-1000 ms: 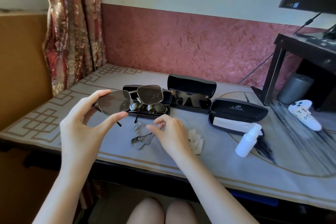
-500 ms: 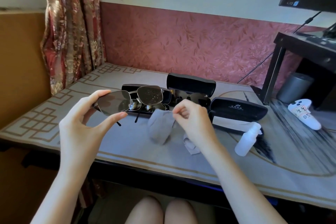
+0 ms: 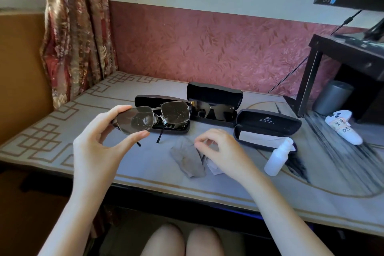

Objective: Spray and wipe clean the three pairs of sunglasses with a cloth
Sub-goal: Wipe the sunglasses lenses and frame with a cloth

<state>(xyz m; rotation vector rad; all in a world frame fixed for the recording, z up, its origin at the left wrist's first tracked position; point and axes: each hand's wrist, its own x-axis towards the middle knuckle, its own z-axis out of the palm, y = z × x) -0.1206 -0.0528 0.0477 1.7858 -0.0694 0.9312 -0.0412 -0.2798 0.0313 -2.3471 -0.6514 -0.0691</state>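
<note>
— What is the person wearing on the arms?
— They are showing bare: the left forearm (image 3: 79, 214) and right forearm (image 3: 278, 214) are appearing uncovered from the picture's lower edge to the wrists.
— And the hands?
— The left hand (image 3: 97, 147) and right hand (image 3: 220, 149) are showing bare too, both slim-fingered.
— Anything lower down?
— Two bare knees (image 3: 164, 241) are peeking in, side by side, at the bottom edge.

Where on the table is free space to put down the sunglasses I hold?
Bare table lies on the left, between the curtain and the left case, and along the front edge before the spray bottle. The middle is crowded: cases, grey cloth and right hand.
</note>
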